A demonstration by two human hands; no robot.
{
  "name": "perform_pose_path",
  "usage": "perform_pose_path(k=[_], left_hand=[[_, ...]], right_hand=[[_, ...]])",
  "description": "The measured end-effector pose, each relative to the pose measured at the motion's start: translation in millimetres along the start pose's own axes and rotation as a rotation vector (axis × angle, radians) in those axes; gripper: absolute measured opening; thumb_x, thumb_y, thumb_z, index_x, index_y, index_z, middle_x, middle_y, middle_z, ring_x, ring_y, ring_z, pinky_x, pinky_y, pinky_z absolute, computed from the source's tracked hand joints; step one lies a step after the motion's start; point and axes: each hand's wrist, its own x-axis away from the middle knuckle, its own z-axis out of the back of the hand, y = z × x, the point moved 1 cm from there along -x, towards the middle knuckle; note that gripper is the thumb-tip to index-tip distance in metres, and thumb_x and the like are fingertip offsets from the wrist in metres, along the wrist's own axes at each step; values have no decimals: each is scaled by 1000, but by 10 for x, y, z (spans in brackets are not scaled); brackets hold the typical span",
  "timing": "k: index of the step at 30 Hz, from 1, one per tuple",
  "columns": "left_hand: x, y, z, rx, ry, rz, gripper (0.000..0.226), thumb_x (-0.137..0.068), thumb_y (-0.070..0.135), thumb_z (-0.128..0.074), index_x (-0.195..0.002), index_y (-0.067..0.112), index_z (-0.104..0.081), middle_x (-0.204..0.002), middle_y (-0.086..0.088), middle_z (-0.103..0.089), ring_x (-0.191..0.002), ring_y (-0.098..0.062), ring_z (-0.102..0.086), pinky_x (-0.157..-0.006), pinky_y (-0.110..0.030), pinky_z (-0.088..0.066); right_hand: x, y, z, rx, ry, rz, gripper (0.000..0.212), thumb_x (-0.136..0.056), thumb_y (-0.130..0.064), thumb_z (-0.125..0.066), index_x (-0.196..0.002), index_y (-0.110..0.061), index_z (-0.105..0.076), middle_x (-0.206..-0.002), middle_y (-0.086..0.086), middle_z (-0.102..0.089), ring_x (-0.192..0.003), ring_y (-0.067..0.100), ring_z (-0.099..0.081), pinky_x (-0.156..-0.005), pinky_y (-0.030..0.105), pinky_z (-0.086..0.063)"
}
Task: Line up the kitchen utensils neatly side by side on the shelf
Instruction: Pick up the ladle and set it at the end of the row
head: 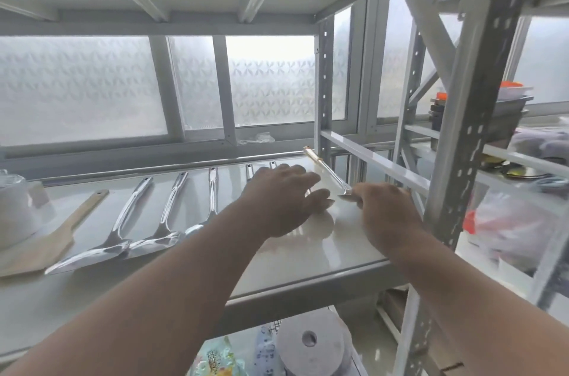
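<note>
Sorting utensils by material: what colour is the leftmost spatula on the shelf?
Light tan, wood-coloured spatula; seen in the head view.

Two bare arms, no sleeves anywhere. No watch, no ring, no glove on the left hand [281,200]. Same for the right hand [386,212]: nothing worn. Short nails on the left fingers [320,195]. Smooth forearms, wide near the camera, thinner at the wrists.

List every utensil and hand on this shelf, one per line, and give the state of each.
Wooden spatula: flat, leftmost in the row.
Steel turner: flat, beside it.
Steel spatula: flat, next in line.
Steel ladle: flat, bowl partly hidden by the arm.
Gold-handled utensil: angled, head gripped by the right hand.
Left hand: fingers spread over two handles.
</note>
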Motion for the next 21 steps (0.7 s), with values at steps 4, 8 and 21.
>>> perform_pose_path(k=[4,8,21], left_hand=[[-24,-462,159,-104,90,34,49,-107,58,-35,-149,36,-49,-154,8,-53,-142,-22,-49,-114,-49,-40],[59,-904,321,-185,120,86,59,-107,49,-50,-162,37,-32,-169,8,-35,-152,-23,-37,-120,-52,-34],[699,-2119,790,-270,197,253,64,-104,10,-56,-156,42,-39,-163,4,-44,-150,-21,-40,-119,-46,-37]], right_hand=[[-28,-88,123,-36,146,76,36,-76,5,-64,-91,-26,-77,-73,0,-72,-77,32,-68,-76,39,-48],[16,-407,343,-159,211,209,35,-73,4,-73,-90,-26,-79,-73,-3,-73,-76,29,-69,-74,36,-52],[102,-1125,509,-460,274,585,28,-81,6,-78,-90,-20,-76,-98,-8,-75,-100,10,-68,-92,18,-49]])
